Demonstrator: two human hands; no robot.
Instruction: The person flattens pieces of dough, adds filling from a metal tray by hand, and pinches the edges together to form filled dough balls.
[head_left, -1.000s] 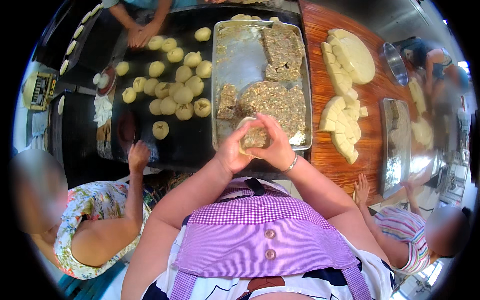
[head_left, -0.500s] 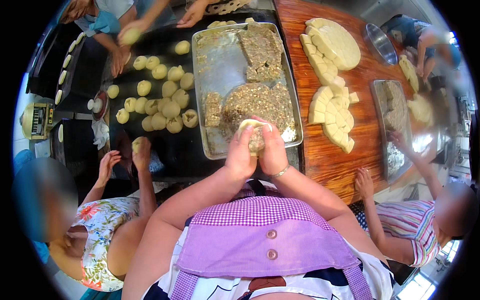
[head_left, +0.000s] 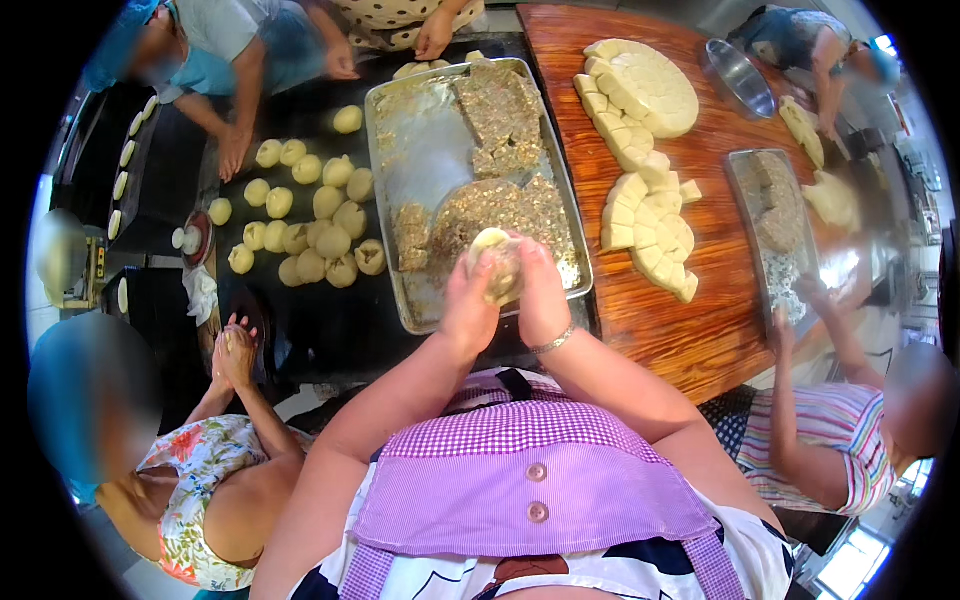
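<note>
My left hand (head_left: 470, 305) and my right hand (head_left: 541, 298) are cupped together around a dough round with filling (head_left: 502, 275). Pale dough shows at its upper edge, and mottled filling shows between my palms. The fingers of both hands are curled against it, partly hiding it. Just beyond them lies a metal tray (head_left: 382, 190), whose near edge is close to my hands. Inside it, chunky brown filling (head_left: 500, 115) forms a slab at the far right, with a mound (head_left: 480, 215) and a smaller block nearer me.
Several dough balls (head_left: 328, 207) sit on the black surface to the left. Cut dough pieces (head_left: 650, 215) and a large dough disc (head_left: 655, 90) lie on the wooden table (head_left: 640, 335). A steel bowl (head_left: 740, 78) and second tray (head_left: 740, 185) stand farther right. Co-workers surround the tables.
My hands have turned the dough round, so less of its open filling faces me. At left, a co-worker's hands have come together; at right, another's hand has left the wooden table.
</note>
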